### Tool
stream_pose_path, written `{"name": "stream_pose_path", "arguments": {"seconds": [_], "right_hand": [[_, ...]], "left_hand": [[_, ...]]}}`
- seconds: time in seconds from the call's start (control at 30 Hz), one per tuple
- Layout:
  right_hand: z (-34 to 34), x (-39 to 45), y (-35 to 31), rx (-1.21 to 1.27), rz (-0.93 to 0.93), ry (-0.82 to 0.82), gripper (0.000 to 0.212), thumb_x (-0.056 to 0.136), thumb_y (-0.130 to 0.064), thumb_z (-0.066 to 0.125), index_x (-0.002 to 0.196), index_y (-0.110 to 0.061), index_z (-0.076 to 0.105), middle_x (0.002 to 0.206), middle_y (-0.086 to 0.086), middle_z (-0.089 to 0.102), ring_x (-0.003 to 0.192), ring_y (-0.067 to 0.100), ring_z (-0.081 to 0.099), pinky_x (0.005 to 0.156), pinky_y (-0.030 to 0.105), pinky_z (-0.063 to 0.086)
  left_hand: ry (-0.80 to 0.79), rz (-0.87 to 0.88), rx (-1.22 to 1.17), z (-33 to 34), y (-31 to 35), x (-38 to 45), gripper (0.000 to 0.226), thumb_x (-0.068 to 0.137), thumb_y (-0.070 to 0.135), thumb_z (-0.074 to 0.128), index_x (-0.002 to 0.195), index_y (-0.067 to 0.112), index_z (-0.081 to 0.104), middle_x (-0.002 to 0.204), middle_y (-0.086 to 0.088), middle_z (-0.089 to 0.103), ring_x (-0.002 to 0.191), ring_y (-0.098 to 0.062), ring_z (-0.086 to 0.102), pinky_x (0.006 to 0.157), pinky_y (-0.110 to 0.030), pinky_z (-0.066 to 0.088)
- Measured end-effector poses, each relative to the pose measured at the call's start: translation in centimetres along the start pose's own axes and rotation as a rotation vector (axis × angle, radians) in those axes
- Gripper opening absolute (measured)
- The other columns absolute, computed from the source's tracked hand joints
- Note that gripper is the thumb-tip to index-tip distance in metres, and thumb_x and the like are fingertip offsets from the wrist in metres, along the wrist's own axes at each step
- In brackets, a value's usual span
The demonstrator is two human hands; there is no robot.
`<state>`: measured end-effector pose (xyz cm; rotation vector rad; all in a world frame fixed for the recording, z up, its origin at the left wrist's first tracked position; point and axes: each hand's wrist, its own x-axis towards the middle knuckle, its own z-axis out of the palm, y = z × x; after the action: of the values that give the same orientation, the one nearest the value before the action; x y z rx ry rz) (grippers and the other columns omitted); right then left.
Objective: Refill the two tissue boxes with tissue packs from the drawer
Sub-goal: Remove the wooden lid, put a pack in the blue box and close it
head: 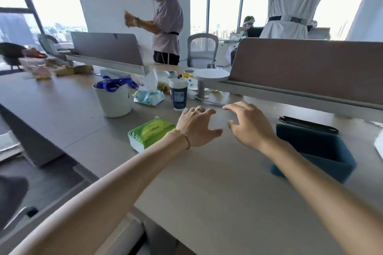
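A green tissue pack (150, 133) lies on the desk (207, 182), just left of my left wrist. My left hand (196, 125) hovers over the desk with its fingers spread and nothing in it. Beside it, my right hand (247, 123) is also spread and holds nothing. A teal tissue box (315, 151) stands open-topped to the right of my right forearm, and its dark lid (308, 124) lies flat just behind it. No drawer is in view.
A white bucket (116, 99) with blue ribbon, an opened wipes pack (148, 95), a cup (178, 94) and a lamp base (211, 76) stand behind my hands. Desk dividers (310, 66) run along the back. Two people stand beyond the desk; a chair (202, 49) is between them.
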<state>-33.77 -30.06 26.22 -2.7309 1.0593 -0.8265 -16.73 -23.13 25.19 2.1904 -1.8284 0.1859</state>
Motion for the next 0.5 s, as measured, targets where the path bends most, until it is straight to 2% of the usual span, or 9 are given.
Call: {"name": "stream_pose_path", "arguments": {"seconds": [0.23, 0.4, 0.5], "right_hand": [[5.2, 2.9, -5.2, 0.094, -0.116, -0.073, 0.047, 0.087, -0.019, 0.060, 0.134, -0.025, 0.060, 0.136, 0.004, 0.060, 0.130, 0.026, 0.050, 0.109, 0.044, 0.039], [7.2, 3.7, -6.5, 0.111, -0.134, -0.118, 0.048, 0.088, -0.019, 0.059, 0.135, -0.024, 0.059, 0.137, 0.004, 0.060, 0.130, 0.027, 0.051, 0.109, 0.042, 0.039], [7.8, 3.8, -6.6, 0.116, -0.132, -0.137, 0.048, 0.088, -0.020, 0.059, 0.136, -0.025, 0.058, 0.137, 0.004, 0.060, 0.130, 0.026, 0.050, 0.109, 0.042, 0.039]], "left_hand": [[-0.030, -0.154, 0.038, -0.1, -7.4, -2.5, 0.079, 0.084, 0.070, 0.053, 0.150, 0.027, 0.044, 0.147, -0.011, 0.052, 0.134, -0.030, 0.048, 0.112, -0.043, 0.035], [-0.148, -0.313, 0.129, 0.2, -11.1, -4.5, 0.090, 0.079, 0.077, 0.051, 0.153, 0.029, 0.033, 0.158, -0.015, 0.038, 0.148, -0.031, 0.028, 0.118, -0.053, 0.024], [-0.192, -0.428, 0.138, 0.3, -12.4, -5.3, 0.099, 0.075, 0.079, 0.053, 0.155, 0.028, 0.025, 0.156, -0.017, 0.037, 0.143, -0.034, 0.034, 0.111, -0.051, 0.036]]}}
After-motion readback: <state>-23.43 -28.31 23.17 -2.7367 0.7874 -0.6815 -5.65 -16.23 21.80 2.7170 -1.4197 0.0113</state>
